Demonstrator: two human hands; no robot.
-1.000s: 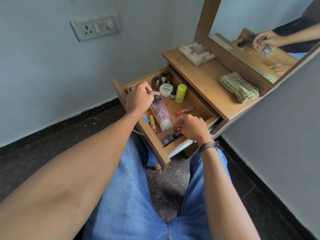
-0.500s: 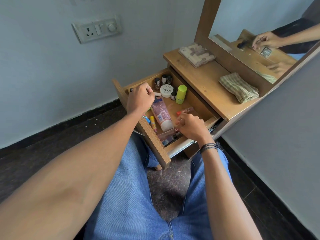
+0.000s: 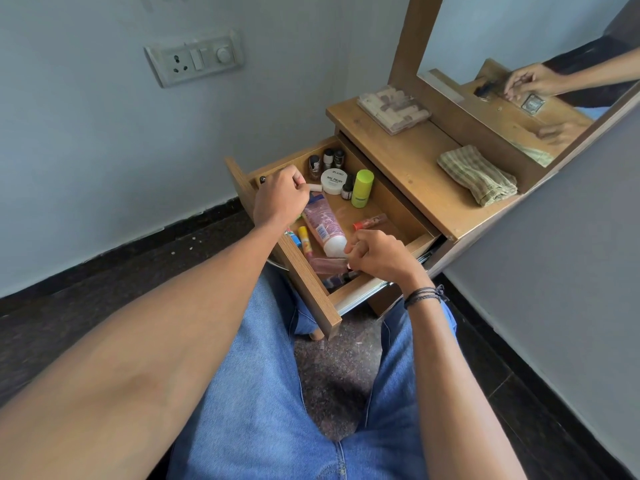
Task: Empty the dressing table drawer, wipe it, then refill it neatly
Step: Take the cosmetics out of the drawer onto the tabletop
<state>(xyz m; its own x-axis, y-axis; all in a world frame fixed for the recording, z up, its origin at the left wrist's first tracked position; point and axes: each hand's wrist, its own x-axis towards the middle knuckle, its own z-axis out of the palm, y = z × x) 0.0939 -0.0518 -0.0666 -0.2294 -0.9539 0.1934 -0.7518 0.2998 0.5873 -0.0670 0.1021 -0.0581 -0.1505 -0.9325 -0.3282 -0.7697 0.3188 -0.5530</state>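
Observation:
The wooden drawer [image 3: 398,209] is pulled open over my lap and holds cosmetics. My left hand [image 3: 281,199] sits at its far left corner, closed around a small pale stick [image 3: 314,187] whose tip pokes out. My right hand [image 3: 381,258] is at the near end, fingers pinched on the end of a clear pink tube [image 3: 327,265]. Between them lie a pink face-wash tube [image 3: 323,225], a yellow lip balm [image 3: 304,240] and a red lip balm [image 3: 369,222]. A white nail polish jar [image 3: 334,181], a green bottle [image 3: 362,188] and small nail polish bottles [image 3: 327,160] stand at the back.
A folded checked cloth [image 3: 478,174] and a flat makeup palette [image 3: 393,107] lie on the dressing table top [image 3: 408,157]. The mirror [image 3: 519,46] stands behind, reflecting my hands. A wall socket [image 3: 194,60] is at upper left. My jeans-clad legs are under the drawer.
Both hands stay almost where they were. The right hand's fingers have shifted slightly on the items at the near end; nothing has left the drawer.

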